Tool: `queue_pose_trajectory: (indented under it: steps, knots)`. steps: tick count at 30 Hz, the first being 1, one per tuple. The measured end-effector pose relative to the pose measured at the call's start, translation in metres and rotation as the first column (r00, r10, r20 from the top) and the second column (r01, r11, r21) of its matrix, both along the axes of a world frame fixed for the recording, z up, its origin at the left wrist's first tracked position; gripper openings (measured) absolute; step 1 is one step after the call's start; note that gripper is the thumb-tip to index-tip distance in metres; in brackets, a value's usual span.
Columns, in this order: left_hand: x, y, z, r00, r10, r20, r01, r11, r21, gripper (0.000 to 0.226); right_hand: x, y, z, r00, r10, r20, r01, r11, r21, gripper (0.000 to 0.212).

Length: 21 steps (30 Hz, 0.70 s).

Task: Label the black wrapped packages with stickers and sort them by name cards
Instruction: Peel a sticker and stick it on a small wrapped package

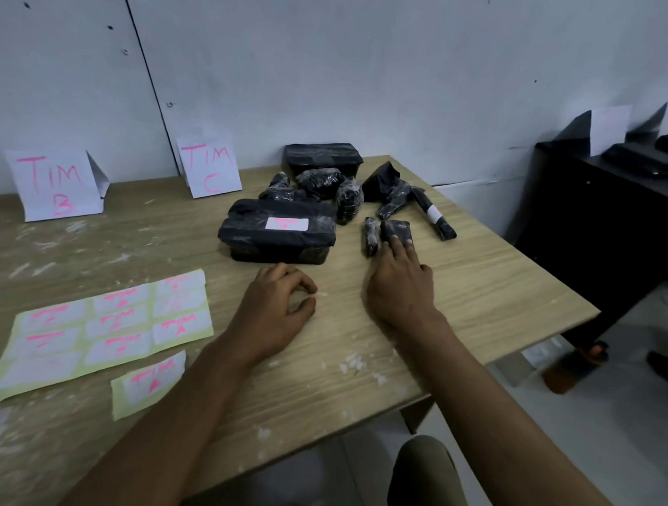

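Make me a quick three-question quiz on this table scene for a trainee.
1. True or false: the big package nearest the left hand already carries a sticker.
2. Which letters show on the two standing name cards: A) A and B, B) B and C, C) C and D?
3. What do the right hand fingertips rest on?

Key: 1 true. 2 B: Tim B card, Tim C card. 3 A small black package.
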<state>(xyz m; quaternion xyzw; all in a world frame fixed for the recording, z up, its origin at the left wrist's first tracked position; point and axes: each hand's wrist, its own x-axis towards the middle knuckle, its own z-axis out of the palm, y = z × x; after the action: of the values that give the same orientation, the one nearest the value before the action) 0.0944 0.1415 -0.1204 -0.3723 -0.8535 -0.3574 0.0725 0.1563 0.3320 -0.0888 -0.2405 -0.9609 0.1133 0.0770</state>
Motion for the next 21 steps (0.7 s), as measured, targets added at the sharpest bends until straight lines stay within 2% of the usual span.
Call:
queue_pose_trajectory:
  steps: [8,11,13,15,16,19,21]
  knots:
    - [0.001,0.0,-0.001,1.0,-0.002,0.005,0.002,1.0,-0.002,0.013,0.008,0.034,0.002,0.999,-0.044,0.023,0.044,0.999,0.009,0.059]
    - [0.0,0.0,-0.001,1.0,-0.005,0.008,0.005,1.0,-0.003,0.013,0.006,0.04,0.003,0.999,-0.047,0.024,0.046,0.998,0.053,0.053]
    - [0.0,0.001,-0.001,1.0,-0.005,0.007,0.005,1.0,-0.003,0.013,0.003,0.036,0.006,0.987,-0.025,-0.16,0.038,0.996,0.079,0.04]
    - [0.0,0.002,0.0,1.0,-0.007,0.01,0.008,1.0,-0.005,0.013,-0.004,0.028,0.008,0.925,0.064,-0.374,-0.049,0.998,0.051,0.031]
    - [0.0,0.001,0.0,1.0,-0.008,0.011,0.008,1.0,-0.005,0.013,-0.01,0.024,0.009,0.904,0.102,-0.415,-0.098,0.995,0.03,0.03]
    - [0.001,0.001,0.0,1.0,-0.01,0.012,0.01,1.0,-0.001,0.012,-0.026,0.015,0.011,0.943,0.141,-0.303,-0.151,0.988,-0.01,0.037]
    - [0.002,0.002,0.0,1.0,-0.011,0.015,0.011,1.0,0.002,0.012,-0.031,0.014,0.009,0.97,0.15,-0.193,-0.149,0.989,0.022,0.039]
